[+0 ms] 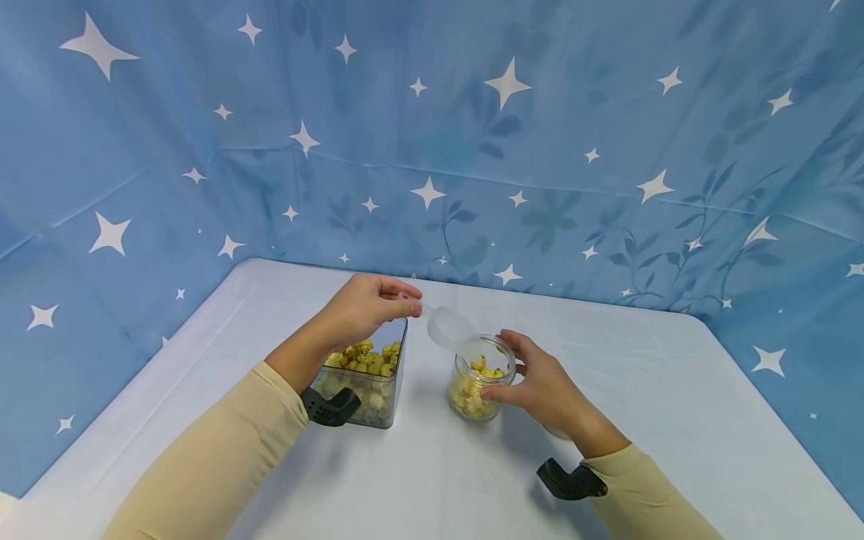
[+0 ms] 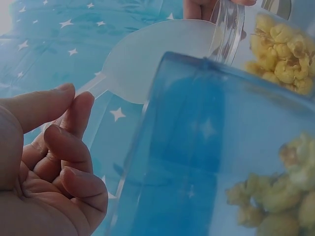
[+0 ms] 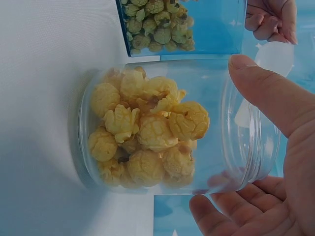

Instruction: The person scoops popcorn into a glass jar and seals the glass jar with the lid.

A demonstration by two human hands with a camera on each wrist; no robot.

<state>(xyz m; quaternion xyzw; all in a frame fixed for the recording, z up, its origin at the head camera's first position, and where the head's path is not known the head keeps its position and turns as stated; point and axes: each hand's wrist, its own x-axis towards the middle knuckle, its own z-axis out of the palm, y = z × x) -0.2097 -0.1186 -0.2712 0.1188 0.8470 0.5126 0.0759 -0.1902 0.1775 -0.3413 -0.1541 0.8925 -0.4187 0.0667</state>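
Note:
My left hand (image 1: 370, 306) pinches the thin handle of a translucent white plastic spoon (image 1: 451, 328) between thumb and forefinger. Its wide round bowl (image 2: 152, 61) tips down to the mouth of a clear glass jar (image 1: 466, 397), and no popcorn shows on it. Yellow popcorn (image 3: 147, 132) fills the lower part of the jar, which stands upright on the table. Around the jar's upper part, my right hand (image 1: 540, 382) holds it, thumb on the near side and fingers on the far side. A clear square container (image 1: 381, 416) of popcorn stands below my left wrist.
A pale round object (image 1: 559, 433) lies on the table, mostly hidden under my right forearm. The white-covered table (image 1: 648, 375) meets a blue starry cloth (image 1: 574, 225) at the back and sides. Black bands (image 1: 331, 407) sit on both wrists.

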